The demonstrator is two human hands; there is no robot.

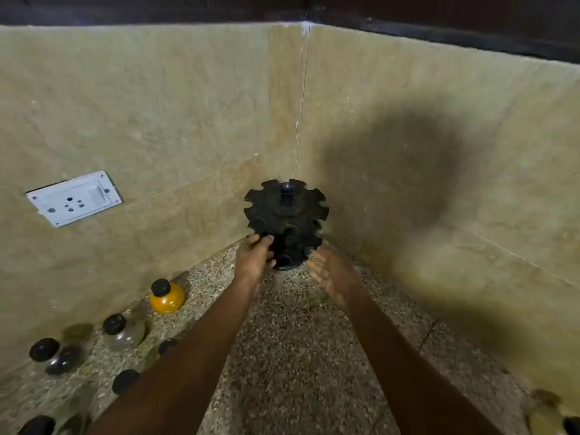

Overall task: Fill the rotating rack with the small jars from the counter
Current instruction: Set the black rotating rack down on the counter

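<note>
Rack (pixel 286 222): black plastic, round, upright in far corner of speckled counter (pixel 301 356), where the two beige tiled walls meet. Top disc scalloped w/ open notches all round rim; centre post ends in a knob on top. Lower tiers show round sockets facing out, all dark; can't tell if any holds a jar. Base sits on counter.

Jars: group along left wall, well apart from rack. One w/ orange-yellow contents (pixel 167 297), black cap, nearest the rack. Clear-bodied jar (pixel 123 332) w/ black cap next back toward camera. Pair of black-capped jars (pixel 53 354) further left, touching or nearly so. More black caps (pixel 125 381) near left forearm, partly hidden by it; bodies blurred. Another cap at bottom-left edge, cut off. One more jar (pixel 552 416) at bottom-right corner, blurred.

Left hand (pixel 255 254): fingers curled onto rack's left side at mid tier, thumb across front; gripping the rack body. Right hand (pixel 329 274): fingers straight-ish and spread, palm turned inward, fingertips at or just beside rack's lower right edge; contact unclear due to motion blur. Holds nothing.

Arms: both forearms bare, reaching fwd from bottom of frame, converging on rack. Left arm crosses over the jar group's right fringe. Hands flank rack, one each side.

Other: white socket/switch plate (pixel 74 197) on left wall. Dark rounded shadow (pixel 401 171) on right wall behind rack.
</note>
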